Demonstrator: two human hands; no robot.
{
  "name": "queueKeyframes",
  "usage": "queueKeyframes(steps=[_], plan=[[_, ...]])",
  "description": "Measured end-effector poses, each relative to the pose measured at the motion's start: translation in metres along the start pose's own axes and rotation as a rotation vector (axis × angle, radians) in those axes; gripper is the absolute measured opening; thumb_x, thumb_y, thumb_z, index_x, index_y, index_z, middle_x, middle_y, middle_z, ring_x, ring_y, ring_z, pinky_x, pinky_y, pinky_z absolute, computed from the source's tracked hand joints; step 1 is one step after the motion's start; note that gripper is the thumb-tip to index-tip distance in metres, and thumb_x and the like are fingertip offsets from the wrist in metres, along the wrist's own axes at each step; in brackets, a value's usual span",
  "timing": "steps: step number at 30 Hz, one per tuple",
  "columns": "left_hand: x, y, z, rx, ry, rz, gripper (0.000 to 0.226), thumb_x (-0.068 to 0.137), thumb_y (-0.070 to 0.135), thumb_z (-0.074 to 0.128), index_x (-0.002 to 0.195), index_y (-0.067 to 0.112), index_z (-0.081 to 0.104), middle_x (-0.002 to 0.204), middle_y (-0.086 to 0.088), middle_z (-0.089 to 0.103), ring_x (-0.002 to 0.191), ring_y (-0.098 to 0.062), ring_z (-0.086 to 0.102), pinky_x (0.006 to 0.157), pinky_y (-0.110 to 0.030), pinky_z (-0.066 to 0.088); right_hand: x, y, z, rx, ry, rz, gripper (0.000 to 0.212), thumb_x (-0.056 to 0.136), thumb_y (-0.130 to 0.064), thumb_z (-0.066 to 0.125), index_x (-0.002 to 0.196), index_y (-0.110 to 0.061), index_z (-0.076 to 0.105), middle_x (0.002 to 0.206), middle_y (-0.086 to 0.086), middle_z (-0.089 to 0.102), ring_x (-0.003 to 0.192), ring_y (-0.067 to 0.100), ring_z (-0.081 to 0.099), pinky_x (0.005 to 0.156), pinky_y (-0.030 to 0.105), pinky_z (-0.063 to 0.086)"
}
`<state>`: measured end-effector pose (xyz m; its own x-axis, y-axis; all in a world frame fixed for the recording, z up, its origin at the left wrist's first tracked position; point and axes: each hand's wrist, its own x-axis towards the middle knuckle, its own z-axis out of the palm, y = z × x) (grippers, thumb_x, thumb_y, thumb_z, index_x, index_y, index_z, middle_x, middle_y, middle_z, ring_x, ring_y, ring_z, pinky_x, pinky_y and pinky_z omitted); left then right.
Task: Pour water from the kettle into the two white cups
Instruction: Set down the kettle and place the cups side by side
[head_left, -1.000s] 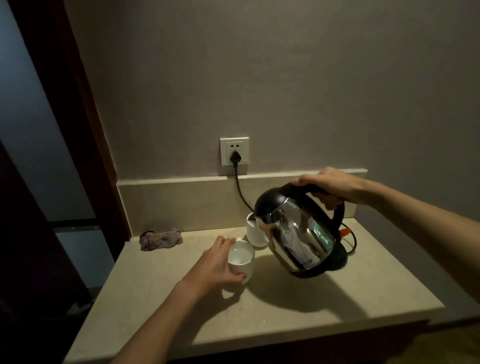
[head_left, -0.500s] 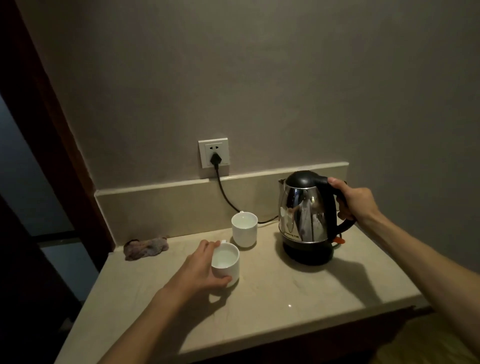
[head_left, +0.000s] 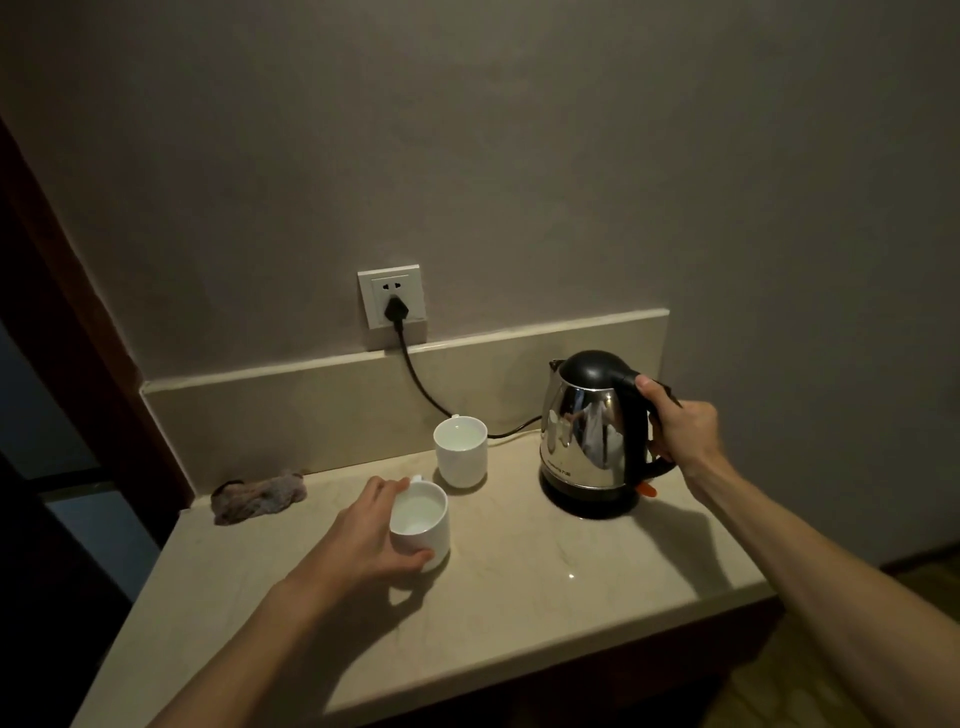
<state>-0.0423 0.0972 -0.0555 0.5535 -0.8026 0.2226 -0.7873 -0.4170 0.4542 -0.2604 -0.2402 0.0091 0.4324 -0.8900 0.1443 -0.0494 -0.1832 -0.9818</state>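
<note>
The steel kettle (head_left: 592, 431) with a black lid stands upright on its black base at the right of the counter. My right hand (head_left: 683, 428) is wrapped around its black handle. The near white cup (head_left: 423, 522) stands on the counter with water in it, and my left hand (head_left: 371, 535) cups its left side. The far white cup (head_left: 461, 449) stands alone just behind it, close to the backsplash, left of the kettle.
The beige stone counter (head_left: 519, 597) ends at a front edge near me and a right edge beyond the kettle. A crumpled cloth (head_left: 257, 496) lies at the back left. The kettle's black cord (head_left: 421, 379) runs up to a wall socket (head_left: 392, 301).
One second ago the kettle was tilted over the cups in my right hand. It has since been set upright on its base at the right. My left hand stays on the near cup.
</note>
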Motion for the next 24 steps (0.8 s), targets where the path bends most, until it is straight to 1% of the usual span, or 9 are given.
queueKeyframes(steps=[3, 5, 8, 12, 18, 21, 24], plan=[[0.000, -0.001, 0.000, 0.003, -0.001, 0.000, 0.098, 0.066, 0.065, 0.078, 0.148, 0.028, 0.039, 0.119, 0.015, 0.043, 0.104, -0.007, 0.050, 0.084, -0.023, 0.039, -0.004, 0.001, -0.002, -0.013, -0.032, -0.008, 0.053, 0.086, -0.053, 0.069, 0.062, -0.007, 0.063, 0.054, 0.005, 0.053, 0.051, 0.019, 0.052, 0.053, 0.031, 0.045], [0.000, -0.001, -0.001, -0.012, -0.003, 0.004, 0.098, 0.065, 0.067, 0.077, 0.148, 0.029, 0.040, 0.118, 0.016, 0.043, 0.106, -0.008, 0.051, 0.085, -0.024, 0.039, -0.007, 0.006, -0.005, 0.004, -0.032, -0.008, 0.050, 0.089, -0.049, 0.067, 0.063, -0.006, 0.062, 0.052, 0.004, 0.052, 0.047, 0.017, 0.048, 0.049, 0.028, 0.042], [0.000, 0.000, -0.003, -0.009, -0.011, -0.005, 0.099, 0.066, 0.067, 0.077, 0.148, 0.028, 0.039, 0.119, 0.014, 0.043, 0.105, -0.009, 0.050, 0.085, -0.025, 0.041, -0.008, 0.013, -0.010, 0.015, -0.038, -0.008, 0.052, 0.090, -0.049, 0.067, 0.065, -0.004, 0.062, 0.050, 0.005, 0.049, 0.044, 0.017, 0.044, 0.044, 0.027, 0.039], [0.000, 0.000, -0.002, -0.014, -0.011, -0.019, 0.103, 0.063, 0.070, 0.074, 0.149, 0.025, 0.039, 0.118, 0.012, 0.044, 0.104, -0.010, 0.051, 0.086, -0.026, 0.041, -0.007, 0.014, -0.011, 0.006, -0.054, -0.011, 0.053, 0.090, -0.050, 0.066, 0.062, -0.006, 0.060, 0.050, 0.005, 0.049, 0.043, 0.018, 0.045, 0.044, 0.027, 0.040], [0.001, 0.003, -0.001, 0.000, 0.000, -0.035, 0.098, 0.065, 0.064, 0.078, 0.147, 0.025, 0.040, 0.119, 0.014, 0.045, 0.103, -0.009, 0.052, 0.086, -0.026, 0.043, -0.008, 0.016, -0.012, -0.001, -0.075, -0.010, 0.055, 0.090, -0.052, 0.065, 0.063, -0.005, 0.059, 0.052, 0.007, 0.047, 0.043, 0.017, 0.045, 0.046, 0.029, 0.040], [0.006, 0.002, -0.004, -0.009, 0.004, -0.063, 0.098, 0.064, 0.064, 0.079, 0.145, 0.024, 0.042, 0.120, 0.012, 0.046, 0.106, -0.011, 0.053, 0.090, -0.029, 0.046, -0.007, 0.017, -0.013, -0.003, -0.086, -0.013, 0.056, 0.088, -0.053, 0.065, 0.066, -0.002, 0.061, 0.051, 0.006, 0.048, 0.042, 0.015, 0.045, 0.045, 0.027, 0.041], [0.015, -0.002, -0.005, -0.014, 0.020, -0.084, 0.094, 0.065, 0.059, 0.082, 0.142, 0.023, 0.044, 0.122, 0.012, 0.047, 0.108, -0.012, 0.052, 0.090, -0.029, 0.044, -0.007, 0.018, -0.014, 0.003, -0.102, -0.018, 0.057, 0.088, -0.053, 0.065, 0.070, 0.001, 0.064, 0.053, 0.008, 0.050, 0.045, 0.019, 0.047, 0.046, 0.028, 0.042]])
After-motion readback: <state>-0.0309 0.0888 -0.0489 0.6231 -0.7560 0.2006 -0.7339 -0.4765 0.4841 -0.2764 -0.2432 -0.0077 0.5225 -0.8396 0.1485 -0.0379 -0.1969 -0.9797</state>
